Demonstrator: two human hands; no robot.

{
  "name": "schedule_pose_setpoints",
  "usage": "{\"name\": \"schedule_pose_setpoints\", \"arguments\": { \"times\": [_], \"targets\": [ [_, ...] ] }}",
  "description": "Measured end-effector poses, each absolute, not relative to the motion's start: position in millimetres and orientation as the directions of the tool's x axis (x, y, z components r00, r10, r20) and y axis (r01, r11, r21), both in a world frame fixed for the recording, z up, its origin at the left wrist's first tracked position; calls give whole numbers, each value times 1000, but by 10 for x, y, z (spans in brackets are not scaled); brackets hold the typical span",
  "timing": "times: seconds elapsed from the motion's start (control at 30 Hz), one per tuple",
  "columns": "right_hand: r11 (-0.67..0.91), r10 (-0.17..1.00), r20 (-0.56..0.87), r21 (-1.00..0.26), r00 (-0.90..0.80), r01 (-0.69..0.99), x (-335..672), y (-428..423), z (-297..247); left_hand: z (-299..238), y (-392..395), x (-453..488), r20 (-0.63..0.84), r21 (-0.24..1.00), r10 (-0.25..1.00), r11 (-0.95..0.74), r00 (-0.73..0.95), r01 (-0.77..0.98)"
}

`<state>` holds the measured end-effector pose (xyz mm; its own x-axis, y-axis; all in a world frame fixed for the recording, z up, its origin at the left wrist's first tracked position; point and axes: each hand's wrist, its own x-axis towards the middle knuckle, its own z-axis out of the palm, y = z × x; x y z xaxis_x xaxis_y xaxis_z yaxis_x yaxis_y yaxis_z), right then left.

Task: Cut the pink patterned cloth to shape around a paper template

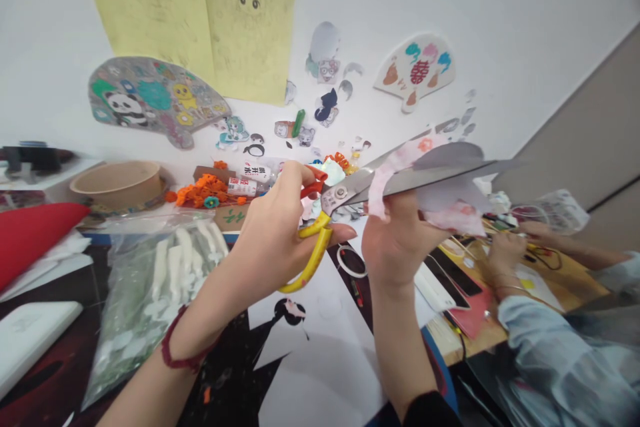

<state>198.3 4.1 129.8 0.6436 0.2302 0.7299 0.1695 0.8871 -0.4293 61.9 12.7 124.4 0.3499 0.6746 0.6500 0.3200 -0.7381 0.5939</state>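
My left hand (273, 233) has its fingers through the red and yellow handles of a pair of scissors (341, 192). The scissor blades stand apart and point to the right. Between and across them lies a curved strip of whitish paper with pink patches (383, 183). My right hand (395, 243) pinches this paper from below, close under the lower blade. A wider grey-white part of the paper (440, 197) spreads to the right, with another pink patch at its lower edge. The right fingertips are partly hidden behind the blade and paper.
Below lies a white sheet (330, 373) with a black-haired figure. At left are a plastic bag of pale pieces (165, 280), orange flowers (205, 190) and a round tan container (117, 183). A co-worker's hands (507, 257) are at the right, beside dark phone-like slabs (453, 273).
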Motion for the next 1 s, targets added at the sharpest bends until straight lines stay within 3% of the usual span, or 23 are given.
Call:
{"name": "schedule_pose_setpoints", "arguments": {
  "times": [0.17,0.33,0.57,0.73,1.0],
  "targets": [
    [890,261,757,-428,599,153,1980,-15,1341,1196,174,603,691,608,650,-759,316,231],
    [881,355,757,-468,548,75,2042,-9,1315,1156,271,579,726,662,615,-746,308,-71],
    [839,494,792,-542,359,44,2062,18,1238,1263,189,590,728,655,682,-663,69,-363],
    [813,545,799,-578,253,75,1973,-3,1202,1284,112,575,745,639,666,-695,39,-330],
    [793,567,768,-607,298,54,1935,25,1192,1213,166,557,798,589,603,-783,-14,-200]
  ]
}}
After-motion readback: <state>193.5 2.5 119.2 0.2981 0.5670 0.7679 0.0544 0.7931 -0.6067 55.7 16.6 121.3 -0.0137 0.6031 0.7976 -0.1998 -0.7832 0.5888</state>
